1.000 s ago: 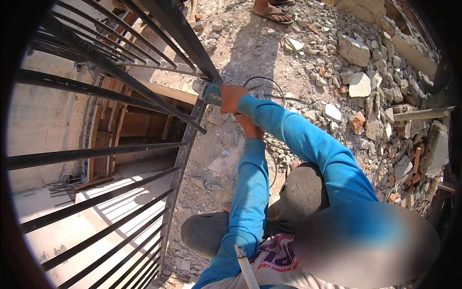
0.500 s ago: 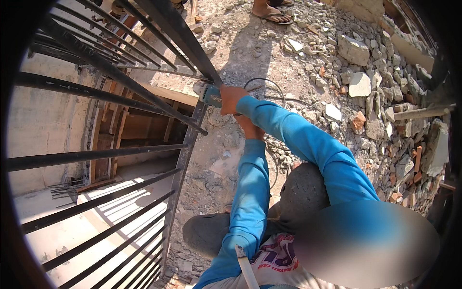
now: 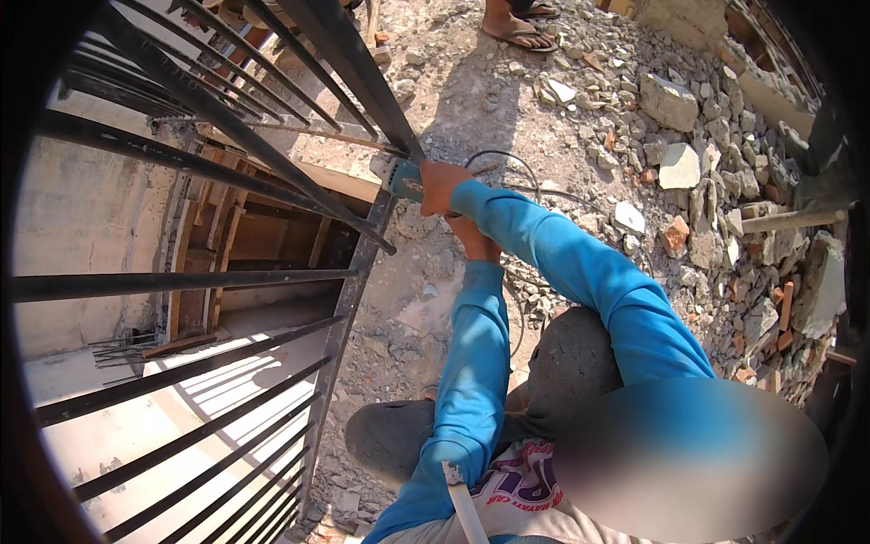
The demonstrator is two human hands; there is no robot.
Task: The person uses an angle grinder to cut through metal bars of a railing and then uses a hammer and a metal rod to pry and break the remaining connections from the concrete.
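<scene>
A teal angle grinder [image 3: 405, 179] with a grey metal head is held against the black metal railing, beside the corner where an upright bar meets the bottom rail [image 3: 352, 281]. My right hand [image 3: 440, 187] is wrapped round its body, close behind the head. Lower down and nearer to me, my left hand [image 3: 473, 239] is closed at the tool's rear, partly covered by my right wrist. The grinder's disc, if fitted, cannot be made out. A black cable [image 3: 509, 156] loops over the ground beside my hands.
Black railing bars [image 3: 195, 283] fill the left side, above a drop to a pale lower surface [image 3: 136, 444]. Broken concrete and brick rubble [image 3: 680, 168] covers the right. Another person's sandalled foot [image 3: 518, 32] stands at the top. My bent knee [image 3: 575, 358] is below my arms.
The view has shifted slightly, so the railing and rubble sit a little differently. Both hands keep their hold on the grinder at the same corner of the railing.
</scene>
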